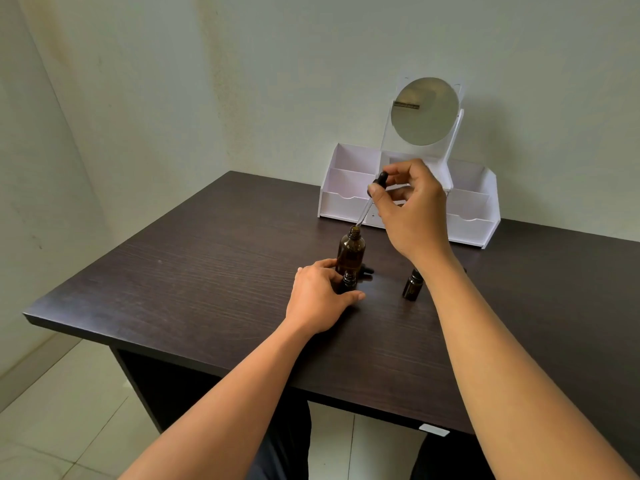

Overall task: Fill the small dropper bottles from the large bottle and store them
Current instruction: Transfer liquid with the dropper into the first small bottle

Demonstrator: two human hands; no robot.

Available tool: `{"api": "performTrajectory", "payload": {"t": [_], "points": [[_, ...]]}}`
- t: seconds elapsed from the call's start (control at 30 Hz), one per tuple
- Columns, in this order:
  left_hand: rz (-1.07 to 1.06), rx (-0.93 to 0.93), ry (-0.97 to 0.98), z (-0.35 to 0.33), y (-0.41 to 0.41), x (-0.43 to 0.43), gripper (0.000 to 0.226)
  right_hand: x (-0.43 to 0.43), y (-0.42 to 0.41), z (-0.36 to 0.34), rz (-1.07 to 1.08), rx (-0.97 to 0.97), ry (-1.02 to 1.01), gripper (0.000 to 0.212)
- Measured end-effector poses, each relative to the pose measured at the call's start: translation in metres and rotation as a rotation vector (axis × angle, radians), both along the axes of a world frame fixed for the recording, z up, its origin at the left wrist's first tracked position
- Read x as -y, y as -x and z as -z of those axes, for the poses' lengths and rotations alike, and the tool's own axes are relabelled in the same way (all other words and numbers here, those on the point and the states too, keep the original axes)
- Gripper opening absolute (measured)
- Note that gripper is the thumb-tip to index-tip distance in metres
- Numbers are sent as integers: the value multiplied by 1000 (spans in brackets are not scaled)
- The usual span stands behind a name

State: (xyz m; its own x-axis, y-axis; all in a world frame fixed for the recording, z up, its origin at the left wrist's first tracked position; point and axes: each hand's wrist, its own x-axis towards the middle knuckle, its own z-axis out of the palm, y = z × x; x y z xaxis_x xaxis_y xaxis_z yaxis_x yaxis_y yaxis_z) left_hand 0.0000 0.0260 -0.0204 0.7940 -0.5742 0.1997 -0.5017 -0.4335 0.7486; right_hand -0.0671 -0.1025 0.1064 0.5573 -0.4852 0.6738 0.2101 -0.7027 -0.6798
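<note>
1. Gripping from the left, the left hand rests on the dark wood-grain table, its fingers curled round a small amber glass dropper bottle. This bottle stands upright with its neck showing. Its liquid level cannot be read.
2. Just behind it stands the large amber glass bottle, upright, with its neck open. Whether the two bottles touch cannot be told. A small black piece, probably a cap, lies beside the large bottle's base.
3. Above that open neck slants the glass pipette with a black rubber bulb, its tip at or just over the large bottle's mouth. Whether it carries liquid is too fine to see.
4. The right hand is raised well above the table and apart from the left, pinching the bulb between thumb and fingers. This looks like the drawing step, with the transfer into the held bottle yet to come.
5. A second small amber bottle stands on the table near the right forearm and is partly hidden by it. Whether it is capped or filled cannot be told.
6. At the back sits the white compartmented organiser with a round mirror. No amber bottle shows in the parts of it in view, so storing appears not yet begun. Filling seems to be at an early or middle stage.
</note>
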Motion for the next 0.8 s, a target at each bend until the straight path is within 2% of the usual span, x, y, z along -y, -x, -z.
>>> {"api": "performTrajectory", "payload": {"t": [0.23, 0.33, 0.8], "points": [[-4, 16, -14, 1, 0, 0, 43, 3, -8, 8, -14, -281, 84, 9], [-7, 18, -14, 1, -1, 1, 44, 3, -10, 10, -4, -307, 107, 4], [0, 0, -28, 1, -1, 0, 45, 0, -12, 9, 10, -374, 136, 4]]}}
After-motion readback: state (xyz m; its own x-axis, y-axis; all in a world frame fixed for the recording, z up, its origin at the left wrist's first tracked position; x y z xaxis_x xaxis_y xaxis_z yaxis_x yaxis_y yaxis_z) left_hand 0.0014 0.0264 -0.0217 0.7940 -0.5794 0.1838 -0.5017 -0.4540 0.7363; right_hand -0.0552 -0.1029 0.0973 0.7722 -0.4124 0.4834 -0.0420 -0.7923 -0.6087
